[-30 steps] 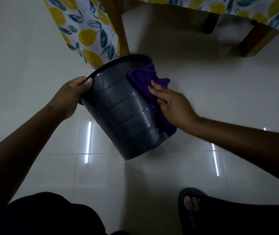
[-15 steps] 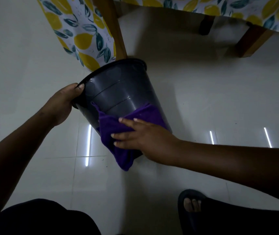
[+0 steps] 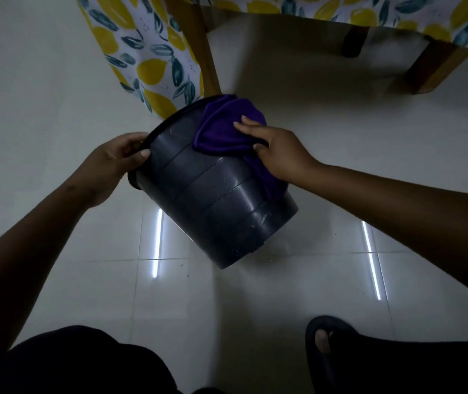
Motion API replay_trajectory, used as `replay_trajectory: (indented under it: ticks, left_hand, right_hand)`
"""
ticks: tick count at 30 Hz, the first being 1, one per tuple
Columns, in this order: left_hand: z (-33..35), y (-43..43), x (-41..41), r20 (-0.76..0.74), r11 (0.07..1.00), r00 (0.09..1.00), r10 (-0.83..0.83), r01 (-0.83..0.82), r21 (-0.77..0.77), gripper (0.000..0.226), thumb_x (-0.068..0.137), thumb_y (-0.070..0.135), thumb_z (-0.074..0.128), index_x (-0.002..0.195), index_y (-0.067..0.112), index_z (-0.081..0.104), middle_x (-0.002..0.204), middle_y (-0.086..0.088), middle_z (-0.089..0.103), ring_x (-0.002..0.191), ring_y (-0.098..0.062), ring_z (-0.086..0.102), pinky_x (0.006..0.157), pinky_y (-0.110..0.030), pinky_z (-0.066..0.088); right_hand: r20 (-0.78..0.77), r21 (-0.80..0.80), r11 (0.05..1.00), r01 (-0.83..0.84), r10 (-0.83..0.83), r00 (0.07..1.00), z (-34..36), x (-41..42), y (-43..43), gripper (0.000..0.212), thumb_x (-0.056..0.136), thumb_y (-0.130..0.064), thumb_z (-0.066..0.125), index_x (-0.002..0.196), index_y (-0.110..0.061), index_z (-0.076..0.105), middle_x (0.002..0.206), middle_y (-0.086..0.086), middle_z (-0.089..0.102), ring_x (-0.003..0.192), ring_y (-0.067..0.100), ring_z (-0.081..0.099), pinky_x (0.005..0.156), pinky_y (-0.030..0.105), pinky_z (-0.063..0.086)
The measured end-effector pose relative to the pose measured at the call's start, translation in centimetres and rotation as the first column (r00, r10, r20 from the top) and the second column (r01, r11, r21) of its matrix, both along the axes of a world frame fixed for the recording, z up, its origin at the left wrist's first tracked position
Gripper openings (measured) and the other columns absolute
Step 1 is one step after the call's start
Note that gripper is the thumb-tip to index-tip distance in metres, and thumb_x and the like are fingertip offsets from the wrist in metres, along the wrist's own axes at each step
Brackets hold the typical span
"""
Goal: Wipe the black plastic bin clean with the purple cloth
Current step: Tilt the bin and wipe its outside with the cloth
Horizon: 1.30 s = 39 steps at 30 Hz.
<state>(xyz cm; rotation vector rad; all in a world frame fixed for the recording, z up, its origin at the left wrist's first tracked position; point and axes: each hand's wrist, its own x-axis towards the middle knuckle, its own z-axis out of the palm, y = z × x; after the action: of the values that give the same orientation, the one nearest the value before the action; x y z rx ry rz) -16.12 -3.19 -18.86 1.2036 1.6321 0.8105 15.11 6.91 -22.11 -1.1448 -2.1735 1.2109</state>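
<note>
The black plastic bin is tilted in the air above the floor, its rim pointing away from me and its base toward me. My left hand grips the rim on the left side. The purple cloth lies against the bin's outer wall near the rim, and a fold of it hangs down the right side. My right hand presses flat on the cloth with its fingers spread toward the rim. The inside of the bin is hidden.
A table with wooden legs stands just behind the bin, draped in a lemon-print cloth. Another wooden leg is at the back right. White floor tiles lie all around. My sandalled foot is at the bottom right.
My right hand slid the purple cloth from the bin's lower wall near the base back up to the rim. The bin stayed tilted in my left hand.
</note>
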Motion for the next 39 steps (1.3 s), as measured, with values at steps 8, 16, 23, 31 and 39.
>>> replay_trajectory:
  ticks: [8, 16, 23, 31, 39]
  left_hand:
    - [0.2, 0.0, 1.3, -0.056, 0.999, 0.998, -0.006, 0.004, -0.041, 0.033, 0.085, 0.044, 0.06, 0.113, 0.027, 0.065, 0.101, -0.01, 0.069, 0.086, -0.028, 0.061, 0.071, -0.046, 0.047]
    - [0.8, 0.5, 2.3, -0.076, 0.999, 0.997, 0.025, -0.028, -0.042, 0.03, 0.09, 0.048, 0.057, 0.105, 0.022, 0.065, 0.085, -0.004, 0.065, 0.07, -0.023, 0.057, 0.059, -0.032, 0.045]
    - [1.7, 1.0, 4.3, -0.13, 0.999, 0.991, 0.033, -0.034, -0.004, 0.014, 0.097, 0.033, 0.055, 0.098, 0.022, 0.063, 0.076, 0.008, 0.063, 0.062, -0.003, 0.057, 0.054, -0.024, 0.044]
    - [3.0, 1.4, 6.8, 0.014, 0.998, 1.0, 0.005, -0.006, 0.068, 0.016, 0.09, 0.004, 0.064, 0.101, 0.016, 0.063, 0.077, 0.018, 0.072, 0.072, 0.006, 0.066, 0.059, -0.007, 0.046]
    - [3.5, 2.6, 6.9, 0.007, 0.985, 1.0, 0.023, -0.024, 0.17, 0.024, 0.081, 0.017, 0.075, 0.104, 0.013, 0.069, 0.109, -0.011, 0.071, 0.104, -0.023, 0.067, 0.095, -0.039, 0.053]
  right_hand:
    - [0.089, 0.326, 0.922, -0.209, 0.191, 0.978, 0.0, 0.7, -8.0, 0.049, 0.088, 0.002, 0.049, 0.13, -0.024, 0.053, 0.146, -0.002, 0.042, 0.139, 0.036, 0.026, 0.114, 0.042, 0.025]
    - [0.191, 0.389, 0.835, -0.388, 0.34, 0.921, -0.4, 0.8, -9.1, 0.049, 0.086, 0.001, 0.048, 0.128, -0.023, 0.055, 0.144, -0.005, 0.044, 0.141, 0.031, 0.024, 0.112, 0.038, 0.025]
    - [-0.007, 0.259, 0.963, -0.074, 0.078, 0.997, 0.5, 1.0, -3.9, 0.046, 0.093, -0.003, 0.039, 0.132, -0.024, 0.051, 0.148, -0.001, 0.038, 0.139, 0.02, 0.032, 0.117, 0.026, 0.02]
    - [-0.064, 0.01, 0.99, 0.141, -0.14, 0.988, 0.6, 2.8, -1.7, 0.058, 0.09, 0.01, 0.043, 0.137, -0.024, 0.043, 0.15, -0.001, 0.033, 0.134, 0.002, 0.026, 0.111, 0.009, 0.015]
    - [-0.11, -0.105, 0.955, 0.278, -0.289, 0.951, 1.0, 3.2, -0.4, 0.06, 0.088, 0.009, 0.042, 0.137, -0.026, 0.043, 0.149, -0.005, 0.037, 0.135, 0.003, 0.031, 0.11, 0.009, 0.019]
